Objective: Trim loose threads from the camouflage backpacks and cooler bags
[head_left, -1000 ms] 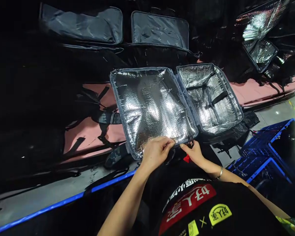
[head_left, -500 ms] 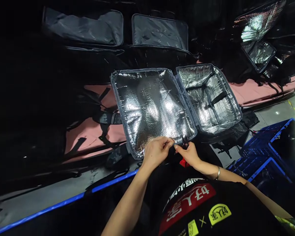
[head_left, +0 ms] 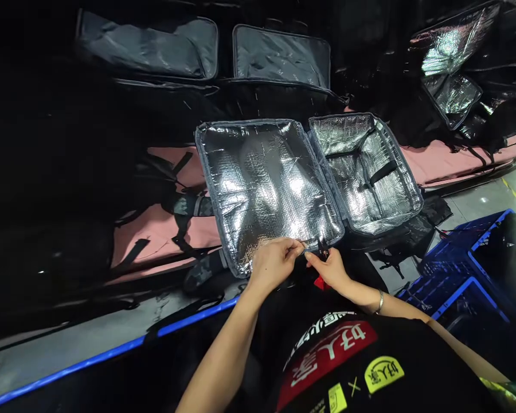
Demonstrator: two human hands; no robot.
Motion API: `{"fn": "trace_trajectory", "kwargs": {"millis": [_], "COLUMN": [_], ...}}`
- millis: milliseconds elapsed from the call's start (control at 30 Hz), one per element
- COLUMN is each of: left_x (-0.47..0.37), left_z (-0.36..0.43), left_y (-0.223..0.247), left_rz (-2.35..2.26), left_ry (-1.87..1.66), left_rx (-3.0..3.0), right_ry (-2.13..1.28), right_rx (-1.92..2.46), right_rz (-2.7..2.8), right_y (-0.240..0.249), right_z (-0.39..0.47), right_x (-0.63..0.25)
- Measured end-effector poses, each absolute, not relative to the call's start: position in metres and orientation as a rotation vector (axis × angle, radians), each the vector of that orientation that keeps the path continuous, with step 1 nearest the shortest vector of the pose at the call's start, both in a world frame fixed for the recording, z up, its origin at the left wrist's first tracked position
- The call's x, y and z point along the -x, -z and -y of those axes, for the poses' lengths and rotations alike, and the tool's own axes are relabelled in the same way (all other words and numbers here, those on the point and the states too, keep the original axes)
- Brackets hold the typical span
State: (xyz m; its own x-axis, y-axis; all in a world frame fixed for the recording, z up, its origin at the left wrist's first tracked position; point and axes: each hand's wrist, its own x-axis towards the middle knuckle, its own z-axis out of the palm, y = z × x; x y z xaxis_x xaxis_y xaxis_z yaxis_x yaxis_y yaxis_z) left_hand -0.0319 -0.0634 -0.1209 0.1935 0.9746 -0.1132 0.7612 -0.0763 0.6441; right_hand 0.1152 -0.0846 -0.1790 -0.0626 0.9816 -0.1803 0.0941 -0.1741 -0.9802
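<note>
An insulated bag with silver foil lining lies opened out in front of me. Its flat foil-lined lid [head_left: 266, 178] is on the left, joined along a dark seam to the box-shaped compartment [head_left: 356, 195] on the right. At the lid's near edge, my left hand [head_left: 275, 263] is closed, thumb and forefinger pinching the grey trim. Close beside it, my right hand [head_left: 332, 269] is also closed at this edge. A dark narrow piece [head_left: 322, 245] sticks up by its fingers, and a red piece [head_left: 320, 283] shows below. What the right fingers grip is hidden.
Pink surface [head_left: 159, 235] shows under the bag, with dark straps [head_left: 183, 223] across it. More bags with grey panels [head_left: 281, 57] stand behind. Another foil-lined bag [head_left: 453, 97] is at far right. Blue crates [head_left: 464, 258] stand at right; a blue rim [head_left: 198, 316] runs at lower left.
The view has shifted very slightly. Both hands stay at the same spot on the lid's edge, and the bag lies as before.
</note>
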Motion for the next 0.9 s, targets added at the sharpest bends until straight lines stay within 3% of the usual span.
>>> {"fn": "trace_trajectory", "kwargs": {"millis": [267,533,767,900], "left_x": [0.036,0.040,0.036,0.031], "left_z": [0.070,0.089,0.105,0.106], "left_y": [0.123,0.133,0.142,0.156], "left_rz": [-1.559,-1.525,-1.653,-1.878], "left_ry": [-0.550,-0.876,-1.296,-1.334], "left_rx": [-1.960,-2.099,-2.321,-2.526], "right_ry": [-1.493,-0.712,-0.593,-0.633], "right_rx": [1.292,1.322,1.477,1.554], "right_rz": [1.580,1.940,2.067,2.122], "right_y": [0.158,0.139,0.134,0.121], "right_z": [0.084,0.085,0.060,0.052], "right_x": [-0.141,-0.172,-0.152,-0.145]}}
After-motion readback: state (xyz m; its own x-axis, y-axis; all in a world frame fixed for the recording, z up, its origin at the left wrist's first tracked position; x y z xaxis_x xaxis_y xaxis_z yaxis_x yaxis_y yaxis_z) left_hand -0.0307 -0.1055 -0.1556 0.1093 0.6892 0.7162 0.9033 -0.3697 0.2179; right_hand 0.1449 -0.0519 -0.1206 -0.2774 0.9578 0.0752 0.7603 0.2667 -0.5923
